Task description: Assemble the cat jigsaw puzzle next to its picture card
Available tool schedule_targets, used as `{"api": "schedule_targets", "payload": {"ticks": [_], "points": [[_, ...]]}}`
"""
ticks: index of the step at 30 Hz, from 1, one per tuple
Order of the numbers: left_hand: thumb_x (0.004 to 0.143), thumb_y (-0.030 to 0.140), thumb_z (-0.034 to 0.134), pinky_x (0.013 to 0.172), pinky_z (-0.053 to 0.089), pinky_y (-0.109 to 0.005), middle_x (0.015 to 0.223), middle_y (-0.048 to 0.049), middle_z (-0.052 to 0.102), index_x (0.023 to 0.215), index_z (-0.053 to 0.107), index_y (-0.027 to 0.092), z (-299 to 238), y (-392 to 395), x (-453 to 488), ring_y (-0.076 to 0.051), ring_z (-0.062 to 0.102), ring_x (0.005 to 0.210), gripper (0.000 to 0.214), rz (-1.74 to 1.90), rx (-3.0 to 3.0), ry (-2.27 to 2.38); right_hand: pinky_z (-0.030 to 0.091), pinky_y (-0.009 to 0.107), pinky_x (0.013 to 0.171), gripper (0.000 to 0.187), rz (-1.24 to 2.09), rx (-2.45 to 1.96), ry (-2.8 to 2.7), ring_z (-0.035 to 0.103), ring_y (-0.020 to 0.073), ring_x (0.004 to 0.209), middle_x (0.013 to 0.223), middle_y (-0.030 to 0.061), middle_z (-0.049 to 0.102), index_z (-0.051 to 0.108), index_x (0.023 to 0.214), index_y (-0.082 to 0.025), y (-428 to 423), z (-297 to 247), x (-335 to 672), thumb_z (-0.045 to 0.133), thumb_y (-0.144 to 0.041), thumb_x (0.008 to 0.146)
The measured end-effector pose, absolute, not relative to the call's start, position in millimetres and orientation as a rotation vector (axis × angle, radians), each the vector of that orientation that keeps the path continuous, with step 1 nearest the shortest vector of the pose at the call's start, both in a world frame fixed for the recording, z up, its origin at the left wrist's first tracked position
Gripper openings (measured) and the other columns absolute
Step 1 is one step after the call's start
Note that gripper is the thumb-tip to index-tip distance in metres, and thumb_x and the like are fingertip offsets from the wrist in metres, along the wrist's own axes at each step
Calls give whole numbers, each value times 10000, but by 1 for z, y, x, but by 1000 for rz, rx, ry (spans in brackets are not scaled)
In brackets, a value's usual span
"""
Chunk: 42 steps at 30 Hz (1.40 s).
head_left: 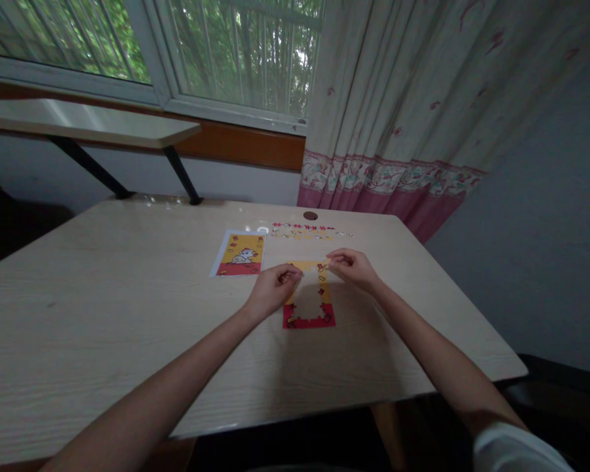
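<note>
A jigsaw border (309,324), yellow at the top and red along the bottom, lies on the table with bare tabletop inside it. My left hand (274,288) is over its upper left side, fingers pinched together; anything between them is too small to make out. At the border's upper right corner, my right hand (353,267) has its thumb and fingertips closed, and what they hold is likewise unclear. Beyond the hands, several loose jigsaw pieces (303,227), red, yellow and white, are laid out in rows. Left of the border lies a picture card (240,252) showing a white animal on yellow and red.
The light wooden table (128,314) has a round cable hole (310,216) near its back edge. A raised shelf (93,124) on black legs stands at the back left. Behind are a window (246,59) and a long curtain (398,131) with a pink hem.
</note>
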<state>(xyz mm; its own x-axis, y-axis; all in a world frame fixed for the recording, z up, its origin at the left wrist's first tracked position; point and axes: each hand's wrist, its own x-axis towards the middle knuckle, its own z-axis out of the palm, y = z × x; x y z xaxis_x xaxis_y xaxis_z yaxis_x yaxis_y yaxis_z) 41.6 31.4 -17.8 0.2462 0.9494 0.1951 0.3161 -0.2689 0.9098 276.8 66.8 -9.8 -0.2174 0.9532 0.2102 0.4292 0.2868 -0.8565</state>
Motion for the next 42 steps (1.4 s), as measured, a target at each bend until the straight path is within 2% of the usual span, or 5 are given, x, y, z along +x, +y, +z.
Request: {"api": "schedule_targets", "payload": {"ticks": [11, 20, 26, 32, 42], "points": [[572, 317, 764, 519, 438, -207, 614, -6, 651, 702, 630, 148, -19, 31, 53, -105, 577, 530, 251, 1188, 1274, 984, 481, 251, 602, 314, 987, -1150, -1715, 633, 138, 657, 732, 20, 697, 685, 854, -204, 37, -8, 230, 715, -459, 673], [560, 277, 750, 520, 434, -205, 584, -3, 641, 680, 640, 136, -15, 33, 49, -99, 568, 511, 216, 1226, 1229, 1004, 465, 298, 727, 217, 365, -978, -2065, 628, 163, 765, 812, 45, 710, 701, 910, -230, 33, -6, 236, 627, -412, 817], [673, 317, 669, 592, 477, -259, 678, -41, 667, 785, 653, 129, -18, 34, 45, -137, 601, 590, 220, 1185, 1428, 1044, 418, 318, 764, 214, 40, -957, -2139, 617, 170, 790, 844, 36, 719, 702, 912, -233, 35, -7, 240, 599, -408, 847], [847, 225, 485, 850, 454, -407, 960, -108, 667, 991, 650, 126, -15, 36, 21, -236, 581, 917, 240, 990, 2382, 1266, 414, 328, 782, 170, -107, -1010, -1997, 616, 171, 791, 829, 37, 717, 706, 909, -236, 41, -3, 252, 613, -362, 844], [877, 160, 431, 843, 458, -390, 996, -93, 671, 1022, 654, 133, -17, 37, 18, -238, 547, 911, 268, 710, 2711, 1382, 423, 340, 795, 140, -4, -1103, -1956, 618, 187, 790, 784, 36, 711, 708, 888, -225, 54, -11, 257, 659, -322, 799]]}}
